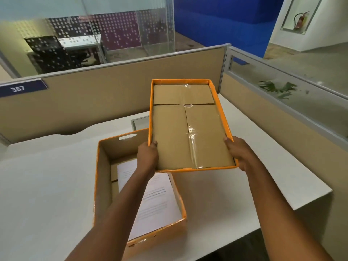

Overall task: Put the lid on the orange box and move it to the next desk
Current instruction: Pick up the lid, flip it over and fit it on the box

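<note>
Above the worktop (pixel 47 185), left hand (pixel 147 157) and right hand (pixel 240 153) each clamp the lid (pixel 188 129) by its near corners; light, stiff cardboard, orange box (pixel 105 185) open.

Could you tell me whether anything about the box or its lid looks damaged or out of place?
The lid is held inner side up, tilted, above the orange box. The box's near bottom corner looks scuffed and torn. Otherwise nothing stands out.
</note>
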### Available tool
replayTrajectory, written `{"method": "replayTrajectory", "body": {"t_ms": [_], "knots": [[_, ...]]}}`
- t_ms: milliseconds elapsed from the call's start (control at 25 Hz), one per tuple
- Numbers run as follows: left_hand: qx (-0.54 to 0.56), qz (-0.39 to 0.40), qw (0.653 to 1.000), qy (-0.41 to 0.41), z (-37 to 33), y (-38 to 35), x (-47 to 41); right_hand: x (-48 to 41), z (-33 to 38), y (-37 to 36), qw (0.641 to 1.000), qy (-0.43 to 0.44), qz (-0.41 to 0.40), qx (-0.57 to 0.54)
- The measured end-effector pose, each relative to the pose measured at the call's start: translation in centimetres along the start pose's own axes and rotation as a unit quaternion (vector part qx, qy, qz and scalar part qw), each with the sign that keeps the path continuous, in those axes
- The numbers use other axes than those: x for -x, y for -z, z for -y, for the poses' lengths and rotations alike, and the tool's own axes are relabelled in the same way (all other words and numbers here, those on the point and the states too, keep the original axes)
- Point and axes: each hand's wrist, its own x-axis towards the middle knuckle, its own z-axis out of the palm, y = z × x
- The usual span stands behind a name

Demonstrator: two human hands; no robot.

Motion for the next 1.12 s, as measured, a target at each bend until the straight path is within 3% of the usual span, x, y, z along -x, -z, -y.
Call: {"method": "replayTrajectory", "body": {"t_ms": [160, 280, 320, 400, 560, 680, 800, 960, 1080, 1120], "knots": [[-0.166, -0.024, 0.985, -0.033, -0.4, 4.9, 1.5, 4.7, 1.1, -3.0, 0.998, 0.034, -0.055, -0.022], [-0.28, -0.141, 0.926, -0.21, -3.1, 6.5, 3.7, 7.9, 2.5, -4.2, 0.993, 0.046, -0.096, -0.051], [-0.264, -0.153, 0.911, -0.277, -4.4, 6.5, 4.7, 8.9, 3.2, -4.6, 0.991, 0.059, -0.113, -0.045], [-0.223, -0.102, 0.903, -0.353, -6.9, 5.8, 6.4, 10.8, 5.2, -5.5, 0.984, 0.101, -0.147, -0.005], [-0.158, 0.046, 0.949, -0.27, -10.9, 3.2, 9.2, 14.2, 9.0, -8.3, 0.965, 0.2, -0.146, 0.088], [-0.075, 0.118, 0.974, -0.178, -12.9, 2.4, 10.1, 16.0, 10.5, -10.6, 0.915, 0.3, -0.193, 0.188], [0.03, 0.08, 0.984, -0.158, -13.8, 2.3, 9.9, 16.1, 11.2, -11.9, 0.874, 0.347, -0.207, 0.269], [0.14, 0.037, 0.981, -0.126, -13.1, 3.8, 8.6, 16.4, 11.0, -12.9, 0.894, 0.367, -0.101, 0.235], [0.18, 0.048, 0.981, -0.048, -12.8, 6.4, 7.3, 16.4, 10.1, -11.6, 0.927, 0.35, 0.085, 0.102], [0.197, 0.067, 0.978, -0.013, -12.7, 7.6, 7.0, 15.9, 9.9, -10.7, 0.929, 0.349, 0.113, 0.04]]}}
